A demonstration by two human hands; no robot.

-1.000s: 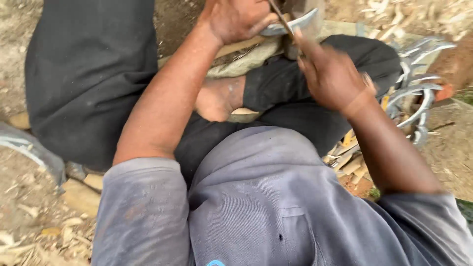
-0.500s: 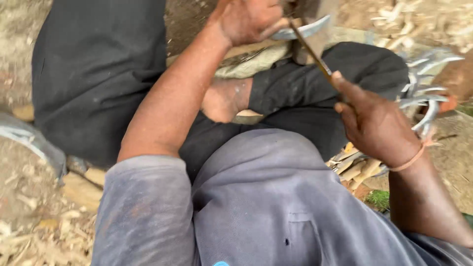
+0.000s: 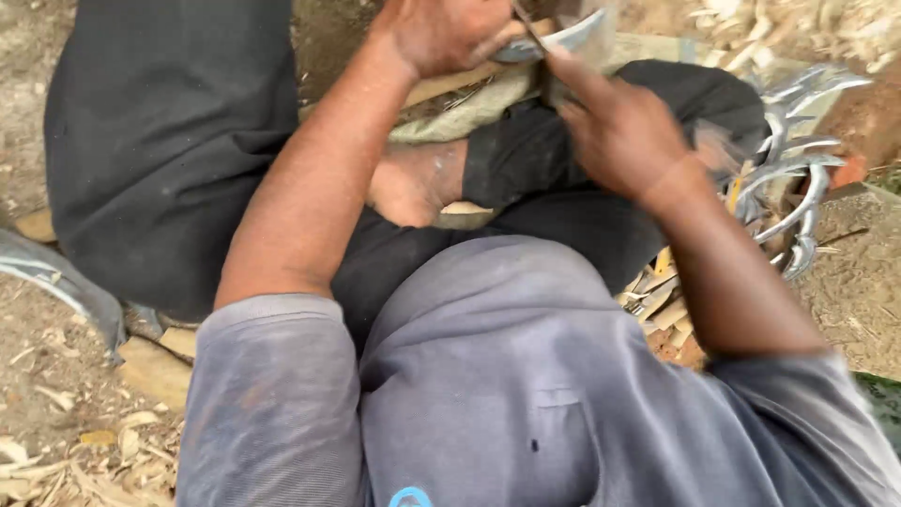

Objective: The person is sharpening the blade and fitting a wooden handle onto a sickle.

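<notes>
The curved metal blade (image 3: 563, 38) is clamped in the left hand (image 3: 446, 33); its long axis runs rightward, and the right hand (image 3: 624, 131), fingers pinched together, lies just below.

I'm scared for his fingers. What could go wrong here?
1. The left hand pinches the curved metal blade right where the right hand works a thin tool against it; a slip could cut the fingers.
2. A bare foot lies just under the work, so a dropped blade might hit it.
3. The pile of curved blades sits close by the right forearm and could scratch it.
</notes>
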